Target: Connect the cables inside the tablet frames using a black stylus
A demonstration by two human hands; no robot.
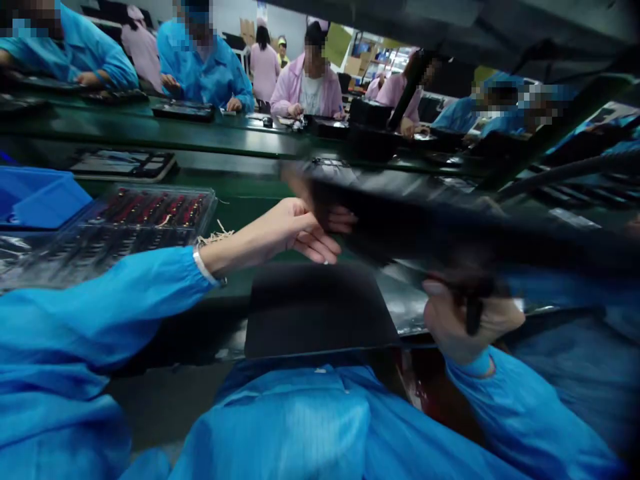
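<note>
My left hand (307,233) reaches over the bench, its fingers stretched out and slightly curved, with no held thing visible in it. A small pale spot shows at a fingertip. Just beyond it a long dark shape (410,213) sweeps in from the right, too smeared to name; a blurred skin-coloured patch shows at its left end. Below lies a black rectangular mat (320,310). My right hand (463,323) is closed at the right of the mat, under the dark shape. A short dark piece (473,313) shows at its fingers; its kind is unclear.
On the left, a clear plastic tray (150,220) holds red and dark small parts beside a blue bin (40,197). A flat dark-framed device (123,163) lies behind them. Across the green line sit several co-workers. Blue clothing (575,360) shows close on the right.
</note>
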